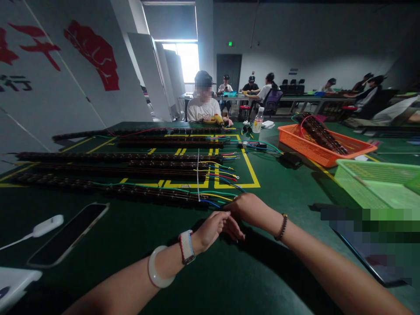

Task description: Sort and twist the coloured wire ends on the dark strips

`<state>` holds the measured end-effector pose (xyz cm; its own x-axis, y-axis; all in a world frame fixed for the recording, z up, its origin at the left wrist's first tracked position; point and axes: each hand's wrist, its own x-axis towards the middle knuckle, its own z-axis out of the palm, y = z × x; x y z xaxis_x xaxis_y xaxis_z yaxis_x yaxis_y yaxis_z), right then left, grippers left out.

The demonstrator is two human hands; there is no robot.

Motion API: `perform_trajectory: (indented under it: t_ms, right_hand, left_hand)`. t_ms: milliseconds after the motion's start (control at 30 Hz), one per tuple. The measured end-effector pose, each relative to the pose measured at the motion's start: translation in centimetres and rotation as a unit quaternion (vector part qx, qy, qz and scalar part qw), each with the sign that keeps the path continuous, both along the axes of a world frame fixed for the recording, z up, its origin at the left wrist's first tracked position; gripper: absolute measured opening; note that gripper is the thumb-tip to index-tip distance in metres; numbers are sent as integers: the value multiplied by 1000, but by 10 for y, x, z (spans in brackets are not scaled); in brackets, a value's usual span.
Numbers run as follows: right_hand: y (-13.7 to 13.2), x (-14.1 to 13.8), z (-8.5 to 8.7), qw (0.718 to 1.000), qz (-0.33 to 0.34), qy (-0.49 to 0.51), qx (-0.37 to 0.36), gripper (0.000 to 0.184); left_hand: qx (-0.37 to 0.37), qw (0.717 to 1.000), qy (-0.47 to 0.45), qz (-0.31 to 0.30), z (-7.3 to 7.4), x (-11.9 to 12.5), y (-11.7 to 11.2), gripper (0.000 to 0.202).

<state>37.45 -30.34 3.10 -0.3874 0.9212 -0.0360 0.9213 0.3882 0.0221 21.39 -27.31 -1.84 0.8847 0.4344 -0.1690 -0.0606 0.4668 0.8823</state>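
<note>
My left hand (211, 229) is closed, thumb and fingers pressed together, just below the near strip's wire ends. Right against it is my right hand (246, 206), bent down at the wrist with its fingertips pinched inward. Whatever lies between the fingers is hidden. Blue, yellow and green wires (219, 195) run from the end of the nearest long dark strip (131, 191) up to my right hand. Behind it lie several similar strips (108, 168) side by side, their coloured leads pointing right. A thin white tie (198, 175) crosses their ends.
At left lie a phone (68, 234) and a white plug with cable (48, 225). An orange basket (324, 151) holding dark strips and a green basket (357, 183) stand at right. A bottle (258, 120) stands near a person (203, 105) across the table.
</note>
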Motion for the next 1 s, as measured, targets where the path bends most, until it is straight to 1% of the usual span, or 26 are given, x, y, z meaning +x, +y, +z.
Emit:
perform_trajectory:
  t_ms: [100, 167, 233, 367, 500, 567, 667, 833, 933, 1000]
  right_hand:
    - [6, 7, 1, 994, -73, 46, 70, 21]
    - [11, 13, -5, 985, -115, 72, 109, 23]
    - [16, 18, -14, 980, -120, 107, 115, 27]
    - [23, 22, -34, 978, -85, 175, 74, 38]
    - [24, 20, -44, 973, -98, 207, 40, 46]
    - [25, 17, -46, 971, -98, 216, 29, 44]
    - [27, 14, -48, 969, -93, 230, 4, 31]
    - [31, 11, -49, 945, -115, 301, -55, 22]
    - [30, 10, -48, 938, -127, 313, -72, 21]
    - [30, 11, -46, 938, -116, 319, -68, 17]
  left_hand:
    - [22, 1000, 0, -8, 4, 0, -1, 44]
    - [29, 1000, -2, -1, 6, 1, -1, 44]
    - [30, 1000, -4, 6, 5, 1, -2, 43]
    - [32, 999, -9, 8, 3, 1, -1, 42]
    - [25, 1000, -10, 9, 1, 1, 0, 41]
    - [24, 1000, -11, 12, 0, 2, 0, 41]
    - [27, 999, -14, 13, -2, 3, 0, 42]
    - [23, 1000, -18, 10, -5, 3, 1, 41]
    - [-6, 999, -30, 23, -5, 2, 2, 39]
    - [-28, 999, -28, 36, -4, 2, 3, 38]
